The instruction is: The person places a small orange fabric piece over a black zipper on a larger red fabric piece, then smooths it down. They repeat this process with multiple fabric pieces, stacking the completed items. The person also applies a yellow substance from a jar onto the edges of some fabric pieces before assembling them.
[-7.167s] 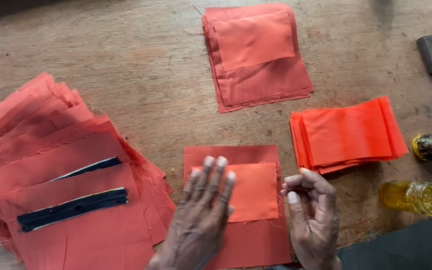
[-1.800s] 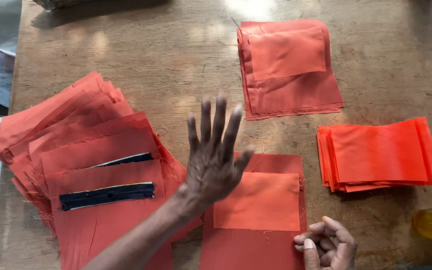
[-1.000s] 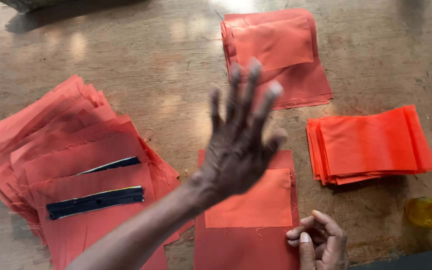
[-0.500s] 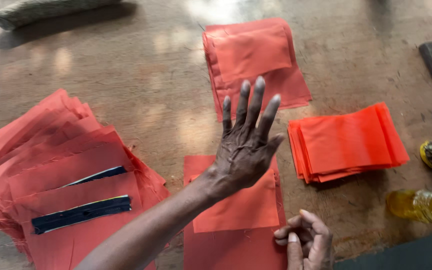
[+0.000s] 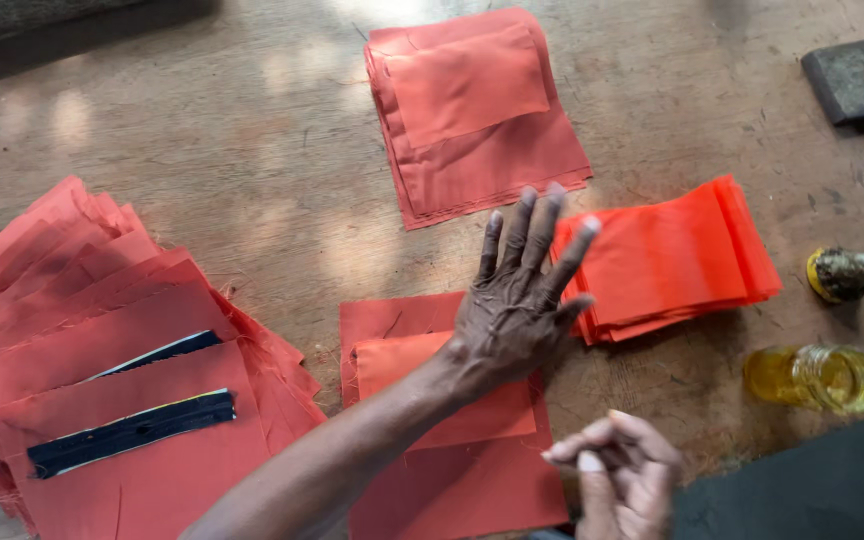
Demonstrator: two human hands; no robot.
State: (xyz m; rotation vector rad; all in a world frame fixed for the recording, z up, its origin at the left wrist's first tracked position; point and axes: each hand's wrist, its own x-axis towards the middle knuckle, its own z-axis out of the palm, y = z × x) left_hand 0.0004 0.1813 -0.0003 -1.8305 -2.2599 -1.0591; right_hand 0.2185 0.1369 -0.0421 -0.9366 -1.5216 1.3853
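My left hand (image 5: 517,300) is stretched over the wooden table with its fingers spread, holding nothing. Its fingertips reach the left edge of a stack of small orange fabric pieces (image 5: 677,255). Under its wrist lies a larger orange fabric square (image 5: 422,460) with a small orange patch (image 5: 407,370) on top. My right hand (image 5: 622,480) rests at the lower edge with fingers curled, beside the square's right edge; whether it pinches something I cannot tell.
A second pile of orange squares with a patch on top (image 5: 472,110) lies at the back. A fanned heap of orange pieces with dark zippers (image 5: 102,390) fills the left. A small glass jar (image 5: 812,378), a yellow-based cone (image 5: 847,272) and a grey block (image 5: 862,75) stand right.
My left hand lifted off the patch on the near square, swung up and to the right, and now comes down at the small orange stack. My right hand stayed curled near the square's corner.
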